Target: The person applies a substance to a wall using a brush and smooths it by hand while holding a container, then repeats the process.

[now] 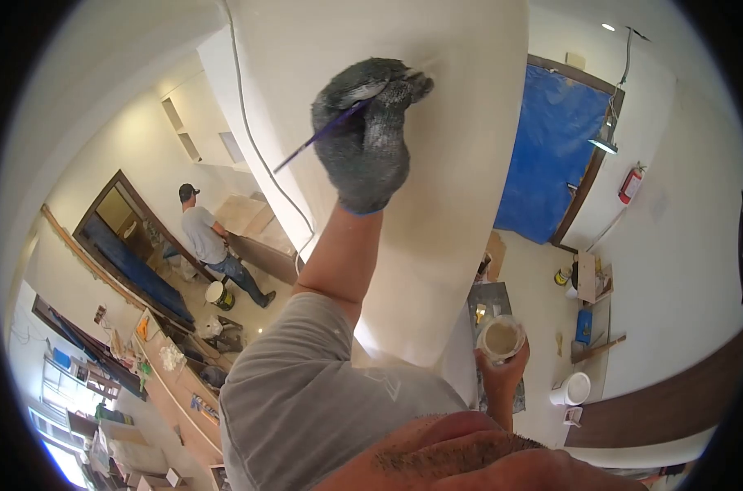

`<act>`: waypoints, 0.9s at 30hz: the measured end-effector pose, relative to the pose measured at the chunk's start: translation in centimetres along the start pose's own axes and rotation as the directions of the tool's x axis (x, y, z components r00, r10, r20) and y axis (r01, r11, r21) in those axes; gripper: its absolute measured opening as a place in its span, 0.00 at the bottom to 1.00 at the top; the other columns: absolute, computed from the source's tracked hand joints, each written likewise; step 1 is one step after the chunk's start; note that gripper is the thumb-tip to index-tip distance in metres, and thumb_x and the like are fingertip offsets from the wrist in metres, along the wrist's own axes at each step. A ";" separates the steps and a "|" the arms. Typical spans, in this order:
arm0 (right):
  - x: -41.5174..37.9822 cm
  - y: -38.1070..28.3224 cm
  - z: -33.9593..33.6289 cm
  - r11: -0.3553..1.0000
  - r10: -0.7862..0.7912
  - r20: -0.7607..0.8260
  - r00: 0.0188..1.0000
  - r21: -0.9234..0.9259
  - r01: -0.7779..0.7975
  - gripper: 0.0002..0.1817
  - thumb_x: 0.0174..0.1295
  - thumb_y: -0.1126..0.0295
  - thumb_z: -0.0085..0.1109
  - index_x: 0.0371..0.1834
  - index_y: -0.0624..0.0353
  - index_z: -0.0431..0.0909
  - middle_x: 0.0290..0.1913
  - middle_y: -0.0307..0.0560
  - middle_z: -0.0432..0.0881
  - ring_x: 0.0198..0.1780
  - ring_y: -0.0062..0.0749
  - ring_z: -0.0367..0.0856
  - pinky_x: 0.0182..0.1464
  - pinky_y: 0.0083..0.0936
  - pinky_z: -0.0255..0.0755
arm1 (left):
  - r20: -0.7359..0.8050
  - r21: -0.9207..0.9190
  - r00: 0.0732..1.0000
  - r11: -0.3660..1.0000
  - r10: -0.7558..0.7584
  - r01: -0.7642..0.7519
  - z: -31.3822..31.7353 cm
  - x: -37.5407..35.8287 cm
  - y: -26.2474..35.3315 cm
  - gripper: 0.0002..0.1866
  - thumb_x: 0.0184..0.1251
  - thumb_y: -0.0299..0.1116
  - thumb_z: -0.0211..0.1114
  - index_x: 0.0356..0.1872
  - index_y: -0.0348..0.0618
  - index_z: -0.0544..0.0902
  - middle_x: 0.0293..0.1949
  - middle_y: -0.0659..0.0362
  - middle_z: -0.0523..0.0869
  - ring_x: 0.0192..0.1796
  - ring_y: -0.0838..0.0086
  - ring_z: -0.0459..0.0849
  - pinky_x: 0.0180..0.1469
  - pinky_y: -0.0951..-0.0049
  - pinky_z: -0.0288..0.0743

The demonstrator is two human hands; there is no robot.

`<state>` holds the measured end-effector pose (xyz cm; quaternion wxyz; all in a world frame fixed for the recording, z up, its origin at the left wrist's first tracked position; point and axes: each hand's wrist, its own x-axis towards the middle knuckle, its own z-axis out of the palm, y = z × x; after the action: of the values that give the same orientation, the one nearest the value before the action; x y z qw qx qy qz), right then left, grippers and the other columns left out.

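My left hand (365, 135), in a grey, paint-smeared glove, is raised against a smooth cream-white surface (461, 155). Its fingers are closed around a thin tool with a purple handle (322, 137), which slants down to the left. The tool's working end is hidden by the fingertips, which lie at or very near the surface beside a faint smudge. Low on the right, my bare right hand (505, 372) grips a clear plastic cup (502, 339) holding a beige, creamy substance.
A white cable (245, 114) hangs along the surface's left edge. Further left, a co-worker (208, 233) stands by a wooden panel (261, 254) and a bucket (219, 295). Blue sheeting (551, 147) covers a doorway at right, near a fire extinguisher (631, 183) and a white bucket (571, 389).
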<state>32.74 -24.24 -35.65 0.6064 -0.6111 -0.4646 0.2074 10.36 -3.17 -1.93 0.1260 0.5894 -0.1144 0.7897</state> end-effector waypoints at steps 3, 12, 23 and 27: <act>0.2 0.1 -0.2 0.999 -0.023 0.030 0.999 -0.041 0.025 0.55 0.43 0.75 0.84 0.78 0.66 0.62 0.69 0.54 0.74 0.70 0.44 0.77 0.73 0.39 0.72 | -0.035 -0.056 0.994 0.993 0.099 -0.101 1.3 -0.3 -1.9 0.16 0.76 0.18 0.62 0.60 0.41 0.76 0.51 0.41 0.87 0.49 0.52 0.92 0.48 0.45 0.94; 0.1 0.5 -1.8 1.000 -0.006 -0.068 0.998 -0.013 0.006 0.55 0.39 0.69 0.89 0.74 0.64 0.67 0.66 0.57 0.76 0.69 0.51 0.76 0.71 0.42 0.72 | -0.107 0.131 0.983 0.982 0.150 -0.135 3.1 0.4 -3.7 0.18 0.72 0.10 0.59 0.57 0.38 0.73 0.49 0.43 0.87 0.42 0.62 0.91 0.46 0.62 0.91; 0.8 1.4 -2.9 0.999 -0.033 -0.058 0.998 -0.006 0.033 0.54 0.40 0.68 0.88 0.74 0.64 0.67 0.66 0.57 0.76 0.67 0.49 0.78 0.69 0.43 0.74 | -0.117 0.295 0.993 0.955 -0.005 0.040 4.0 -0.4 -3.0 0.04 0.71 0.17 0.65 0.44 0.32 0.84 0.42 0.50 0.91 0.35 0.72 0.88 0.39 0.73 0.83; 1.2 -0.1 -3.1 0.999 -0.020 -0.041 0.999 0.029 0.021 0.54 0.40 0.69 0.88 0.74 0.64 0.67 0.66 0.56 0.75 0.67 0.49 0.78 0.68 0.42 0.75 | -0.097 0.386 0.995 0.921 -0.016 0.052 4.1 -0.1 -2.5 0.05 0.70 0.16 0.64 0.44 0.32 0.84 0.40 0.51 0.90 0.34 0.72 0.87 0.39 0.73 0.82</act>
<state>35.82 -24.96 -34.58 0.6268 -0.6015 -0.4551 0.1956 14.90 -2.21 -0.82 0.0257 0.5677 0.0603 0.8206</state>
